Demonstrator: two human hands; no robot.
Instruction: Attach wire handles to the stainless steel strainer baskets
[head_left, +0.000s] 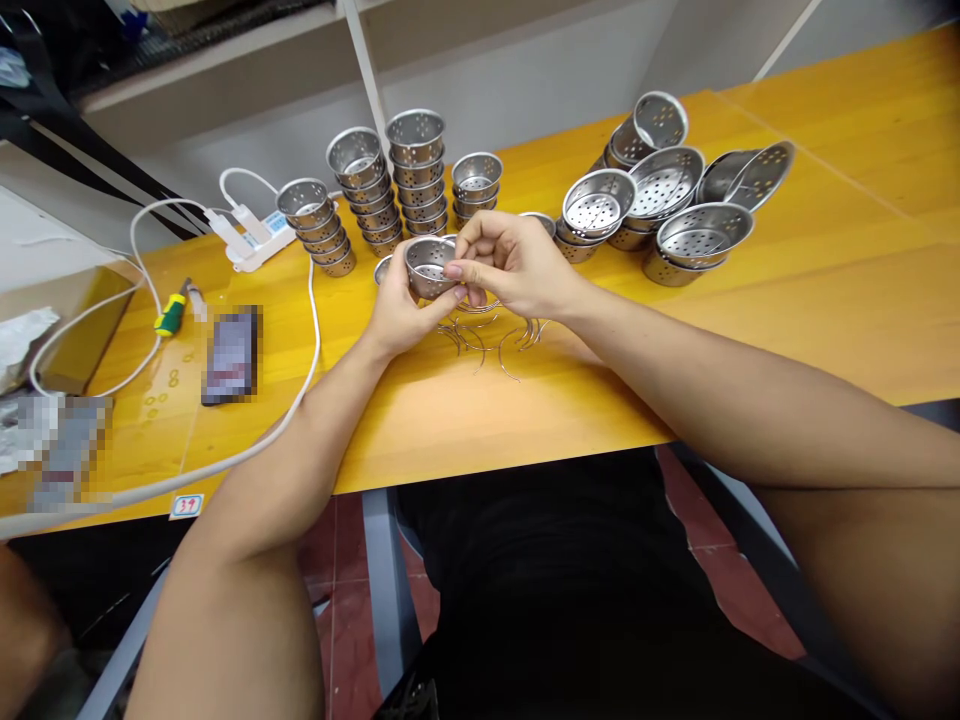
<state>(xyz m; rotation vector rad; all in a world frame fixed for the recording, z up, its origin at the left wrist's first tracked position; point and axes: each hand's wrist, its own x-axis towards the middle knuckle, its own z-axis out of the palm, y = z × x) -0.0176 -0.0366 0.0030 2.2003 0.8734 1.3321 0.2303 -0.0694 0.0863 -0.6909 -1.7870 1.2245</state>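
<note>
My left hand is closed around a small perforated metal cup, tilted with its mouth toward me. At the cup's right rim, my right hand has thumb and forefinger pinched together; what lies between them is too small to make out. Several thin curved wires lie on the table just below my hands. Part of another perforated cup shows behind my left hand.
Stacks of perforated cups stand behind my hands, and more cups lean in piles at the right. On the left are a power strip, a white cable, a green-handled screwdriver and a blurred-out dark object.
</note>
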